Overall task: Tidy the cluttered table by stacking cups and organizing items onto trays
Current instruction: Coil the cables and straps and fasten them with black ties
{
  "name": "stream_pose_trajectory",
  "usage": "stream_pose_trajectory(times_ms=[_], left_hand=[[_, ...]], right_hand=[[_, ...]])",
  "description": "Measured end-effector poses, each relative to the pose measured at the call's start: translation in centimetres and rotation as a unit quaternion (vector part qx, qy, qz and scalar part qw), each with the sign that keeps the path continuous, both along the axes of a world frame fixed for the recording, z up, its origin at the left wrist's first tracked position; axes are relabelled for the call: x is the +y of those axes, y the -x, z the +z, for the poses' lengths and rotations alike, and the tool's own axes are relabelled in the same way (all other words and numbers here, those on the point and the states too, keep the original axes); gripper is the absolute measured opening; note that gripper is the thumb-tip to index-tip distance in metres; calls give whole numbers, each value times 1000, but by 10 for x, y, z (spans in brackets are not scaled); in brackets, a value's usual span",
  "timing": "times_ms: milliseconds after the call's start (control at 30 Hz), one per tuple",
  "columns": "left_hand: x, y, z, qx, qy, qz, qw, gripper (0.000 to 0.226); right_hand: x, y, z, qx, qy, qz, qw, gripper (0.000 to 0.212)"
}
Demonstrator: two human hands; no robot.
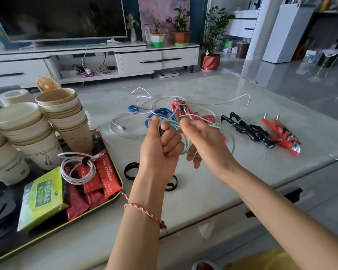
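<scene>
On the black tray [122, 183] at the left, the lowest cup [10, 168] of one paper stack reads "MUSIC" in grey capitals, and a neighbouring cup [45, 154] carries a small drawing of earphones. Two more stacks of beige cups [66, 117] stand behind them, each nested many deep. The tray also holds a green box [43, 197] printed with Chinese characters too small to read. Beside the box are several red sachets [105, 174] with lines of white Chinese text, and a coiled white cable [76, 170] lies on top of them. Above the pale table [213, 191], the left hand [160, 147] grips loops of a mint-green cable [187, 148] in its curled fingers. The right hand [201, 139] is at the same cable, back upward, and whether it pinches the cable cannot be told. On the table beyond lie a blue flat cable [162, 112], tangled white cables [121, 127], another red sachet [210, 118] with gold characters, and three toy figures: red [180, 109], black [250, 130] and red-and-silver [283, 134]. Black straps [131, 170] lie near the tray's edge.
</scene>
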State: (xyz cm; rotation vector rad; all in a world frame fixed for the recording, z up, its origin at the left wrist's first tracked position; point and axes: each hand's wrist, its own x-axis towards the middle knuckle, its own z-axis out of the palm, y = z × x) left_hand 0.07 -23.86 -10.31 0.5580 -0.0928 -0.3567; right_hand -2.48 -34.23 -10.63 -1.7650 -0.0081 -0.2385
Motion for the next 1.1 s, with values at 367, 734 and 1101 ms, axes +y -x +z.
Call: stream_pose_trajectory(times_ms=[367, 734, 1101], left_hand=[[-5, 3, -1, -16, -78, -55, 995, 38], [4, 1, -1, -46, -149, -103, 982, 38], [9, 2, 0, -8, -169, -126, 978, 48]], right_hand=[[-4, -3, -9, -64, 85, -86, 991, 24], [-2, -1, -14, -93, 225, -46, 969, 21], [2, 1, -7, -51, 6, -78, 996, 22]])
